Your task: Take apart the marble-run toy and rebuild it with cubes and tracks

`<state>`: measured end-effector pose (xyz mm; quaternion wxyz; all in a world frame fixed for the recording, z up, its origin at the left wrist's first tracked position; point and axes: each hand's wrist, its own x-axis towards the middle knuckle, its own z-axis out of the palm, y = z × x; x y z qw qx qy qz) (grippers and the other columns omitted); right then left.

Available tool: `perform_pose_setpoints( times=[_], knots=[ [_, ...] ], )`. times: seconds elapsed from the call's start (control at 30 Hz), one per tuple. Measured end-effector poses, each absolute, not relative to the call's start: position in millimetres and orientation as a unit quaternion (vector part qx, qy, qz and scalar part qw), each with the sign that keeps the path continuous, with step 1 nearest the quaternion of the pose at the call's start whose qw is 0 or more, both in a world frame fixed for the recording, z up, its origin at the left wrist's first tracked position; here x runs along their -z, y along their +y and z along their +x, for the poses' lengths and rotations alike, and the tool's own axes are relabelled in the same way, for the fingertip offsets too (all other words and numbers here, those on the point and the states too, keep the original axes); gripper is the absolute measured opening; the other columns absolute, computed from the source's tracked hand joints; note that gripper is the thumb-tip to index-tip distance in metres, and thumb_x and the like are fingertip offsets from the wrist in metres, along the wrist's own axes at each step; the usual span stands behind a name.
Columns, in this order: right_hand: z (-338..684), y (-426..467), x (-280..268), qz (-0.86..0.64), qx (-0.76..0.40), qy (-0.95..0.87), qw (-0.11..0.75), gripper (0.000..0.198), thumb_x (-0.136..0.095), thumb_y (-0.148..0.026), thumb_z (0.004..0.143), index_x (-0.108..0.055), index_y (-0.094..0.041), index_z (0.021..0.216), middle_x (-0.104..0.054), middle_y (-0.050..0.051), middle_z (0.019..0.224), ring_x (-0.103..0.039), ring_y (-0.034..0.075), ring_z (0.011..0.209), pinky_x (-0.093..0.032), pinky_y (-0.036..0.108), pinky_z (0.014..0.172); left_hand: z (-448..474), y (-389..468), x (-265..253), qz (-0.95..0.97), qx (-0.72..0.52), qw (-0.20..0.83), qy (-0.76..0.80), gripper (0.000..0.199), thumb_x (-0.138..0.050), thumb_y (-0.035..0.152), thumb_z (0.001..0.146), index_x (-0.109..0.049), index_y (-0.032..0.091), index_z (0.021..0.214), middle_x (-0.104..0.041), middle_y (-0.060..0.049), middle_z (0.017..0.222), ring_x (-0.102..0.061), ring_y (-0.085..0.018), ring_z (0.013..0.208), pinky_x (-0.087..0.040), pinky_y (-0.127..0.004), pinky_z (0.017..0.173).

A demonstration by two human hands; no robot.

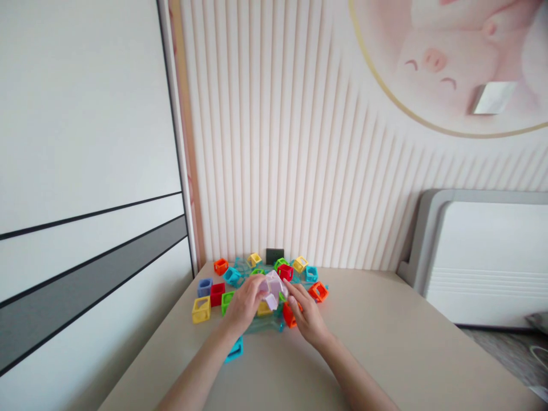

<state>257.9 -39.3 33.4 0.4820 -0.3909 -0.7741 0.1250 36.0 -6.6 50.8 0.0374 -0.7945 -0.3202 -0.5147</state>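
A pale purple plastic toy piece (276,284) with a jutting flap is held up over the middle of the toy pile. My left hand (245,305) pinches it from the left, with the thumb and fingers closed on its edge. From the other side my right hand (307,314) grips its right edge with the fingertips. Below my right hand sits an orange hollow cube (290,315), partly covered by the fingers. A yellow piece (264,309) and a clear teal tray-like piece (261,326) show beneath the purple one. Near my left forearm lies a blue hollow cube (235,349), partly hidden.
Several hollow cubes, among them a yellow cube (201,310), a red cube (217,294) and an orange cube (318,291), lie around on the beige tabletop (385,331). A dark block (274,256) stands against the ribbed wall. A white cabinet (94,285) borders the left side.
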Motion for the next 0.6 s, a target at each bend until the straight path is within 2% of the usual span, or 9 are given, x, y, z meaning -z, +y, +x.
perform_pose_setpoints(
  times=[0.1, 0.3, 0.43, 0.6],
  knots=[
    [259, -38, -28, -0.411, -0.088, -0.759, 0.497, 0.038, -0.039, -0.032, 0.105, -0.057, -0.026, 0.138, -0.066, 0.01, 0.111, -0.066, 0.021, 0.102, -0.055, 0.034, 0.091, 27, 26, -60, -0.715, 0.55, -0.052, -0.429, 0.025, -0.049, 0.037, 0.098, -0.056, 0.021, 0.116, -0.072, -0.01, 0.109, -0.07, -0.026, 0.103, -0.057, -0.041, 0.089],
    [254, -34, -17, -0.423, -0.061, -0.758, 0.493, 0.03, -0.042, -0.028, 0.103, -0.064, -0.024, 0.124, -0.068, 0.009, 0.108, -0.066, 0.022, 0.101, -0.056, 0.035, 0.09, 16, 89, -64, -0.688, 0.545, -0.082, -0.473, 0.019, -0.043, 0.035, 0.098, -0.054, 0.021, 0.107, -0.073, -0.007, 0.095, -0.074, -0.024, 0.085, -0.058, -0.037, 0.075],
    [253, -32, -9, -0.429, -0.051, -0.759, 0.488, 0.028, -0.044, -0.027, 0.102, -0.066, -0.024, 0.12, -0.068, 0.009, 0.109, -0.066, 0.023, 0.102, -0.055, 0.037, 0.092, 30, 109, -55, -0.704, 0.528, -0.074, -0.47, 0.013, -0.049, 0.028, 0.094, -0.055, 0.021, 0.103, -0.073, -0.007, 0.097, -0.073, -0.023, 0.092, -0.057, -0.038, 0.082],
    [256, -29, -7, -0.441, -0.056, -0.744, 0.5, 0.027, -0.043, -0.026, 0.102, -0.068, -0.024, 0.114, -0.068, 0.009, 0.107, -0.065, 0.023, 0.101, -0.056, 0.038, 0.09, 40, 112, -54, -0.719, 0.524, -0.031, -0.456, 0.022, -0.051, 0.022, 0.091, -0.057, 0.02, 0.112, -0.068, -0.011, 0.113, -0.065, -0.027, 0.112, -0.052, -0.048, 0.099]
  ],
)
